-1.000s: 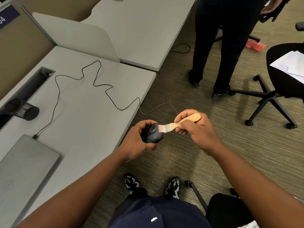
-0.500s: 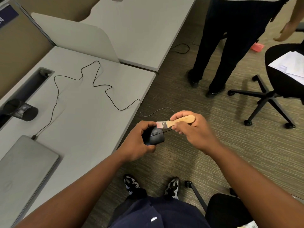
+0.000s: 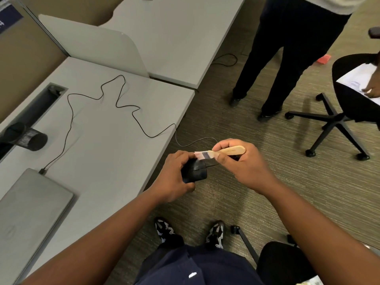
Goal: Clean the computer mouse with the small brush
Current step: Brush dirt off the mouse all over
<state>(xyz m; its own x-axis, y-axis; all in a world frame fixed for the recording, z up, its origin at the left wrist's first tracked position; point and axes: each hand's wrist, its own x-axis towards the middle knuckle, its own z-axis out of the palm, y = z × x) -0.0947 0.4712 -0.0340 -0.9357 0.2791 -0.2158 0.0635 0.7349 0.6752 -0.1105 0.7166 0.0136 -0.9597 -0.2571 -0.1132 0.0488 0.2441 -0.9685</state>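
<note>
Far to the left of the mouse, a closed grey laptop (image 3: 30, 210) lies on the surface (image 3: 107, 145), with a dark mesh cup (image 3: 30, 138) tipped on its side beyond it. A thin black cable (image 3: 123, 105) plugs into the laptop's far corner, snakes across the surface, drops off its edge and runs to the mouse. Your left hand (image 3: 174, 177) holds the black computer mouse (image 3: 195, 171) in the air just off the surface's edge, above the carpet, your grip wrapped tight around its body. Just right of the mouse, your right hand (image 3: 244, 163) pinches the wooden handle of the small brush (image 3: 222, 152), whose pale bristles touch the mouse's top far edge. Well to the right of the mouse, beyond your hands, another person's dark trouser legs (image 3: 287, 58) stand on the carpet, beside a black office chair (image 3: 349, 108) that carries papers.
</note>
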